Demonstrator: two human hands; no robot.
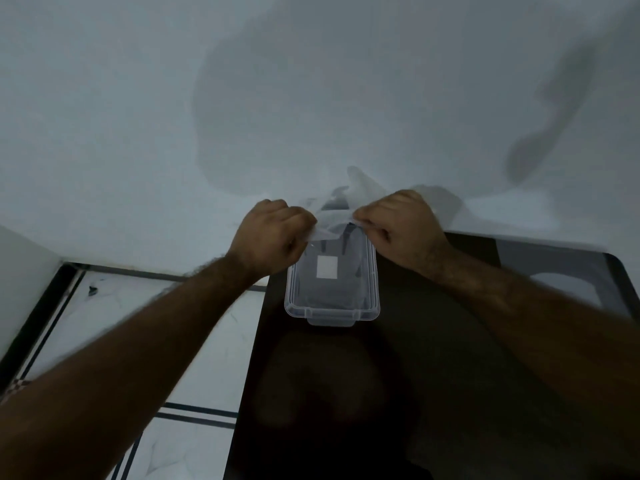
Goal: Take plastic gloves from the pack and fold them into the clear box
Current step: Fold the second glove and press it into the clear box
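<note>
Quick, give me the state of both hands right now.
Left hand: closed, pinching one edge of the plastic glove.
Right hand: closed, pinching the other edge of the same glove, above the clear box.

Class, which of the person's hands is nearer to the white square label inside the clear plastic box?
Left. The left hand sits just up-left of the white square label; the right hand is farther, up-right beyond the clear plastic box rim.

Dark table (433, 375); clear box (331, 299) on it.
</note>
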